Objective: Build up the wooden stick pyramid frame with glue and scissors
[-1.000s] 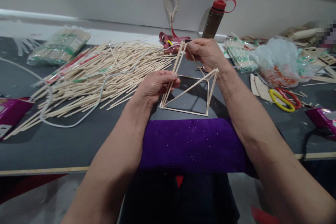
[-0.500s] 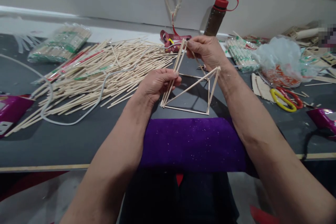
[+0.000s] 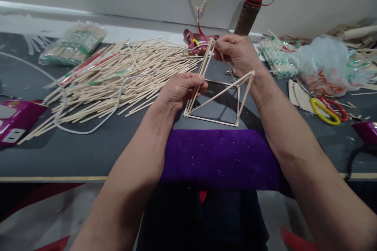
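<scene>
A frame of thin wooden sticks [image 3: 212, 120], with a squarish base and slanting sticks that meet at raised corners, stands on the dark table in front of me. My left hand [image 3: 188, 89] is closed, thumb and fingers pinching the slanting sticks on the frame's left side about midway up. At the top of those same sticks, my right hand [image 3: 234, 50] pinches the upper end. The second raised corner, by my right wrist, is held by neither hand. My fingers partly hide the frame's far side.
Left lies a heap of loose sticks [image 3: 100, 94], crossed by a white cord [image 3: 120, 86], with a bagged bundle [image 3: 75, 43] behind. A bottle [image 3: 249, 13] stands at the back. Scissors [image 3: 324, 110] and a plastic bag [image 3: 322, 64] lie right. Purple cloth [image 3: 220, 160] covers the front edge.
The whole view has shifted slightly, so things appear a little farther right and higher. Both hands keep the same grip on the stick frame.
</scene>
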### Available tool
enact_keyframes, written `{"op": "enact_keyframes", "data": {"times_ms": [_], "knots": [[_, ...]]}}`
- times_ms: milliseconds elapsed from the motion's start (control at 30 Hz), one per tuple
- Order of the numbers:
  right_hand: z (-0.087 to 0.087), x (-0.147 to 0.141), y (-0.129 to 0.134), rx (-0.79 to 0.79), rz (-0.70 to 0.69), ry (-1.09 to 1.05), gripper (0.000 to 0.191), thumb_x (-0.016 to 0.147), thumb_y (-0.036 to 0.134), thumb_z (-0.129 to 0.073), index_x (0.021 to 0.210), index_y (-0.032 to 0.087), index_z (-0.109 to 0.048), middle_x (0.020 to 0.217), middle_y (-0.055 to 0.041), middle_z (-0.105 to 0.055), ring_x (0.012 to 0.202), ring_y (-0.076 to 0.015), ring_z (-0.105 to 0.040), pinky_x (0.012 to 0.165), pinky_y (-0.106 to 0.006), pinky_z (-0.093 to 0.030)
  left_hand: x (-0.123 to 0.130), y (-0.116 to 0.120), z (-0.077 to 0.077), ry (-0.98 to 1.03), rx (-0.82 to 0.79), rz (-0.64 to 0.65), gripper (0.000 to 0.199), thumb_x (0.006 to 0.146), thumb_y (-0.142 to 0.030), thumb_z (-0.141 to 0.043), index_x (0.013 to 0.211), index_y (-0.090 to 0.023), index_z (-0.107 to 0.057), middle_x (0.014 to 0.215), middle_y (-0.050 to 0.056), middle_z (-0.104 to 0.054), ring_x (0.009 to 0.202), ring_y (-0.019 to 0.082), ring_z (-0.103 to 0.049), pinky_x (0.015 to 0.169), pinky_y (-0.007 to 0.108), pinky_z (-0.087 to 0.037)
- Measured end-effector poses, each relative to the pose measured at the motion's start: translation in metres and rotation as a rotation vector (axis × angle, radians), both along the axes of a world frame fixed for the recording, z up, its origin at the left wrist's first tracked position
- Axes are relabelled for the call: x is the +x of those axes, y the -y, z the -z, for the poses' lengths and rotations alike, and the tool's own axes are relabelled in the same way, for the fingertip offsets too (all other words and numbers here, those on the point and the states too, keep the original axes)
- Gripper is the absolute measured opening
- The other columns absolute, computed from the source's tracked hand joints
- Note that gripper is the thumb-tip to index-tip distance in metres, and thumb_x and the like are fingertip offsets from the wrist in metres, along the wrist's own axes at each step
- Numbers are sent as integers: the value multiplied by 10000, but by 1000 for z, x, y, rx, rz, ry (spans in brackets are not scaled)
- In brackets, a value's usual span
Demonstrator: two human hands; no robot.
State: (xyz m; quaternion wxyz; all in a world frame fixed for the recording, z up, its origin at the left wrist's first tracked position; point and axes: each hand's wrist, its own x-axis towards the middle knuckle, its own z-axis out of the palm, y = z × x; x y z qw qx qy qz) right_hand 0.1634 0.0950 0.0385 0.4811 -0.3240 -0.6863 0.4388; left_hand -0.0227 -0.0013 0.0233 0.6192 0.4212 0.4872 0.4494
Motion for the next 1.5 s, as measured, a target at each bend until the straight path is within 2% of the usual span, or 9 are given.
{"op": "enact_keyframes", "data": {"times_ms": [167,333,467,767,967,1133,1333,1433,1500], "knots": [[1,1,-2,-18,5,18,387,764,590,-800,781,220,-691,690,-31,-632,727,-186,-628,594,-302,-497,1,0,1,2,-3,-9,87,713,-195,-732,681,-160,-658,704,20,-710,635,113,-661,580,212,-487],[0,3,-1,-8,-14,-11,304,794,490,-799,766,198,-719,664,-21,-637,635,-142,-585,575,-281,-492,0,-1,3,22,-2,9,104,704,-213,-745,678,-164,-658,688,13,-702,631,115,-658,574,210,-486],[-2,4,2,-47,-29,-49,266,815,441,-798,792,183,-740,735,-22,-682,631,-115,-591,582,-254,-501,0,0,1,52,-3,27,97,704,-202,-747,682,-162,-662,682,12,-699,633,114,-658,564,202,-482],[0,3,2,-11,10,-21,304,823,476,-793,754,189,-720,663,4,-623,608,-109,-575,556,-232,-459,0,0,1,46,-11,20,85,717,-179,-739,675,-157,-668,680,13,-702,614,107,-648,563,209,-480],[-2,0,3,-2,-23,-56,191,883,321,-748,759,176,-739,638,15,-641,556,-67,-543,546,-207,-414,-1,-3,4,60,14,39,101,706,-189,-757,676,-144,-671,674,9,-700,615,101,-653,539,193,-463],[-4,-1,7,-22,16,-26,185,898,280,-739,765,155,-709,651,26,-644,588,-60,-563,600,-198,-442,-2,-4,5,63,7,43,89,704,-195,-762,719,-147,-688,694,6,-709,633,104,-664,565,201,-477],[-7,3,7,-77,-51,-78,249,939,333,-688,783,145,-738,677,-4,-660,601,-74,-592,604,-195,-484,-4,-4,6,57,4,38,91,716,-197,-761,703,-153,-682,684,7,-713,630,100,-665,578,199,-473],[-9,4,8,-123,-36,-80,307,947,410,-665,791,156,-741,744,-31,-695,651,-101,-627,653,-219,-534,-4,-4,6,49,-2,28,83,714,-199,-759,719,-160,-685,694,7,-715,638,106,-666,591,210,-477],[-10,3,10,-116,-18,-75,265,927,388,-693,782,170,-730,760,-19,-699,669,-99,-633,679,-215,-543,-4,-4,6,40,-9,24,92,711,-212,-762,730,-164,-686,703,7,-715,647,113,-667,603,221,-484]]}}
